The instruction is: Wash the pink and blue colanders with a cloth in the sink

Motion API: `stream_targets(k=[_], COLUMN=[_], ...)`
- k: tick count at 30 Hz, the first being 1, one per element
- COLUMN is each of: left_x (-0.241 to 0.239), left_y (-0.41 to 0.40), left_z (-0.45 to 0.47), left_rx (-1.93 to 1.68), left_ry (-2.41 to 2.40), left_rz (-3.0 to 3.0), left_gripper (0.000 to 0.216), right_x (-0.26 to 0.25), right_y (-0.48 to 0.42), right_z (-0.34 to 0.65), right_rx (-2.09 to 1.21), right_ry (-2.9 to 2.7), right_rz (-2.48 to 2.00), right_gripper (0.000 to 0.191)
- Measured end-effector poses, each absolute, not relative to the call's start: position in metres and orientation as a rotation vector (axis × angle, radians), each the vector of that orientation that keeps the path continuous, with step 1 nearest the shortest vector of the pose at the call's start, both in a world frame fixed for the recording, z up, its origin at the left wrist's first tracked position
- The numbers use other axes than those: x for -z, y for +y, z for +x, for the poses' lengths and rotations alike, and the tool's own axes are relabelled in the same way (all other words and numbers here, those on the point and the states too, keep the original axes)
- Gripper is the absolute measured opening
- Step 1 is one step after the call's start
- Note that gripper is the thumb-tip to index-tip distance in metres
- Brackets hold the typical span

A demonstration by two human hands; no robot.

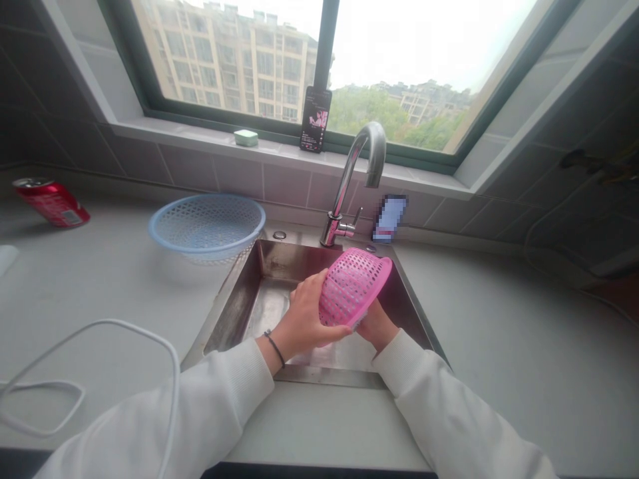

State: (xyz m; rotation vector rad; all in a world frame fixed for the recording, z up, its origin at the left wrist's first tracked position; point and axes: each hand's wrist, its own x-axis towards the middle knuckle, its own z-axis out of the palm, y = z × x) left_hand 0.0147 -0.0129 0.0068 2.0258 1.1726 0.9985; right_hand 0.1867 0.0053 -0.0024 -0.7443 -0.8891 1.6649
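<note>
A pink plastic basket (353,286) with rows of holes is tilted on its side above the stainless steel sink (269,299). My left hand (310,313) grips its left side, with the thumb along the lower rim and the fingers against the outside. Behind the basket's rim, my right hand (378,324) reaches toward its inner side. The right fingers are hidden, and a small whitish patch shows beside them, too little to name. Just beyond the basket stands the curved metal faucet (349,179).
A blue plastic basket (207,226) sits left of the sink, near a red can (52,201). One phone (315,120) leans on the window; another (390,218) stands behind the sink. A green-white block (246,138) lies on the sill. A white cable (172,359) loops at left.
</note>
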Motion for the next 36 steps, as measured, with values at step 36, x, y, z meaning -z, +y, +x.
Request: stream_targets(k=[36], left_x=[-0.0077], left_y=[-0.0131], left_z=[0.0170], left_rx=[-0.998], left_ry=[1.195], left_rz=[1.997], left_gripper=[0.107], right_x=[0.0022], right_y=[0.0032], right_z=[0.1834], right_rx=[-1.632], right_ry=[-0.932], right_rz=[-0.802], right_gripper=[0.049])
